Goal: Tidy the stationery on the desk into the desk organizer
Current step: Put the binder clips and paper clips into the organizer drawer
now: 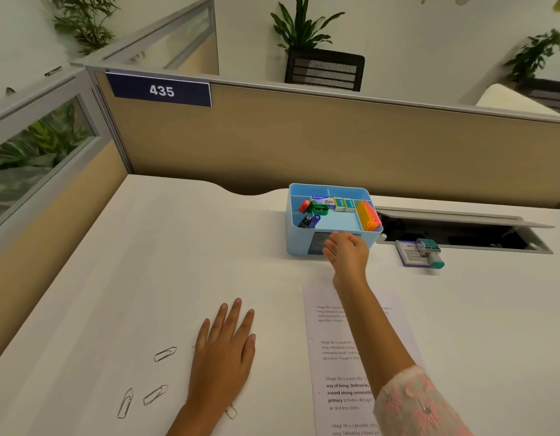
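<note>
A: We begin at the right hand (347,251). It is extended to the front face of the blue desk organizer (330,215), fingers loosely curled at the grey drawer (319,243). We cannot tell whether it pinches the drawer or only touches it.

B: And the left hand (225,344)?

A: Flat on the white desk (146,247), palm down, fingers straight and spread, pointing away from us. It holds nothing.

B: We note loose paper clips (165,354) near that hand: one just to its left, two nearer our edge, and one partly under the wrist. Their long axes run diagonally, far ends tilted right.

A: Confirmed. The right forearm crosses a printed sheet (344,350) whose long axis runs away from us.

B: Organizer contents?

A: The left compartment holds a red item, a green sharpener and a blue-and-black item; the rear holds small boxes (344,204); the right slot holds sticky notes (369,215) standing on edge.

B: To the organizer's right, a teal stamp (431,253) lies on a small pad (410,254), beside the open cable tray (461,229).
</note>
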A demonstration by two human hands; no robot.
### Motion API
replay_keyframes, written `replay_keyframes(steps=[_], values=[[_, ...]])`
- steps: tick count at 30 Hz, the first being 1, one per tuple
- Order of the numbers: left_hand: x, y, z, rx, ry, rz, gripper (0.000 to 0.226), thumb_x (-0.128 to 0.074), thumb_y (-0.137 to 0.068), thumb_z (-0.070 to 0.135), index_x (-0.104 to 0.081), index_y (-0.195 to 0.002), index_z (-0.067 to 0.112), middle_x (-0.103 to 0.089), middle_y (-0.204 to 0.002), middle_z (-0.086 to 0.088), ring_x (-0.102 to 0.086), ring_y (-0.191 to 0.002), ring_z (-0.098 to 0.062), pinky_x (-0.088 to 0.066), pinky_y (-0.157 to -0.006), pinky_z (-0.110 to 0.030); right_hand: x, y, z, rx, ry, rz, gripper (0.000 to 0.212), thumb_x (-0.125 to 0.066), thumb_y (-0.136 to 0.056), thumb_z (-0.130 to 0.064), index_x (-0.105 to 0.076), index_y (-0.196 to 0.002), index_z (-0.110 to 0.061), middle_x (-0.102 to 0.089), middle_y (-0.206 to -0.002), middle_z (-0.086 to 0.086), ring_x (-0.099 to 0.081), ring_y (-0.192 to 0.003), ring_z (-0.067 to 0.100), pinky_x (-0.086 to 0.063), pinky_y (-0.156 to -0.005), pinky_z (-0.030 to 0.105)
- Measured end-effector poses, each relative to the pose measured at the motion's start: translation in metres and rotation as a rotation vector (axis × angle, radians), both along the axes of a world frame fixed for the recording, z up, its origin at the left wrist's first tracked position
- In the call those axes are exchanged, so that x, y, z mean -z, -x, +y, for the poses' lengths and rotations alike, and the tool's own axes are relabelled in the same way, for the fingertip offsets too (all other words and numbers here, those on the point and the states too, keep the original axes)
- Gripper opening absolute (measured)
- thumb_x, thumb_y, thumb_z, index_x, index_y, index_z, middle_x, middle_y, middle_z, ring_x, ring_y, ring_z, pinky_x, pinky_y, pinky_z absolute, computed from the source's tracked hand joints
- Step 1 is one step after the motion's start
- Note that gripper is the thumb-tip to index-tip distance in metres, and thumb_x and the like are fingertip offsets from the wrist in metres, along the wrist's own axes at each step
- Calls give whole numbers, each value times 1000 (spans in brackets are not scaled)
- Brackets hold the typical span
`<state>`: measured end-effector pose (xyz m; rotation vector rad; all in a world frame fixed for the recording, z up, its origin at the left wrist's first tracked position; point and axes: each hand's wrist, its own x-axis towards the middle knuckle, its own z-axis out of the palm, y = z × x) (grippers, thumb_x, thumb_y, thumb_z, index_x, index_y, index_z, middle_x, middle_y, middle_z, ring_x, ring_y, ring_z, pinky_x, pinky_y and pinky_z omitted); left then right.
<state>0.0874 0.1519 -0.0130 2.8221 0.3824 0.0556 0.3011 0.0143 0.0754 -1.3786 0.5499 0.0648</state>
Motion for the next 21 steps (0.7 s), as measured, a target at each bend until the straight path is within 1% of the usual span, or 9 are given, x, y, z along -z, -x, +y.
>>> replay_keyframes(steps=[2,6,8,10,12,14,16,19,21], values=[[-2,0,0,-2,-5,2,65,1,-94,49,-41,-139,28,-29,-151,4,-25,-140,-20,-12,-115,-37,0,-4,1,-11,23,-1,18,-61,-89,-17,-55,-106,-17,-62,-103,5,-65,-94,19,-56,-67,24],[-5,-1,-1,2,1,15,66,1,-95,49,-44,-137,26,-34,-149,2,-30,-138,-22,-20,-113,-40,7,-5,-1,-14,45,18,11,-59,-90,-14,-57,-101,-15,-64,-92,4,-66,-82,17,-55,-60,24],[-6,-1,-1,1,-1,15,68,3,-94,49,-43,-138,26,-33,-149,2,-29,-139,-22,-19,-113,-40,10,-2,-3,6,-25,96,3,-59,-90,-13,-58,-93,-13,-65,-83,5,-65,-72,16,-54,-56,24],[-5,0,-1,1,-3,10,70,6,-93,51,-41,-139,27,-30,-151,3,-26,-140,-21,-12,-115,-37,13,1,-3,27,-166,187,5,-58,-90,-12,-56,-86,-10,-64,-76,8,-60,-61,17,-52,-50,23],[-6,0,-2,0,-3,7,71,7,-92,51,-40,-139,27,-29,-151,3,-25,-140,-21,-7,-115,-35,15,2,-2,20,-255,243,6,-57,-91,-12,-54,-90,-7,-62,-73,10,-55,-56,17,-49,-48,22],[-8,0,-2,-5,-1,19,69,4,-93,51,-43,-138,27,-33,-149,3,-29,-139,-21,-2,-115,-32,19,2,1,-6,-278,284,11,-55,-92,-15,-54,-99,-6,-62,-74,12,-51,-55,16,-45,-52,22],[-10,0,-2,-6,4,34,66,-1,-95,49,-48,-135,26,-39,-147,1,-35,-136,-23,-1,-112,-30,22,0,4,-17,-298,311,16,-55,-93,-18,-54,-104,-7,-62,-76,13,-47,-53,15,-42,-51,21],[-9,0,-1,-1,3,55,62,-5,-96,46,-50,-133,26,-42,-145,1,-38,-134,-23,-7,-112,-33,26,-5,7,-8,-317,338,17,-53,-94,-23,-52,-104,-10,-63,-77,10,-42,-50,12,-38,-44,18],[-8,1,0,-1,7,58,60,-7,-97,45,-50,-133,27,-42,-146,2,-36,-135,-22,-3,-112,-30,30,-8,8,5,-317,348,19,-52,-94,-27,-52,-104,-11,-62,-77,8,-40,-49,11,-35,-38,15]])
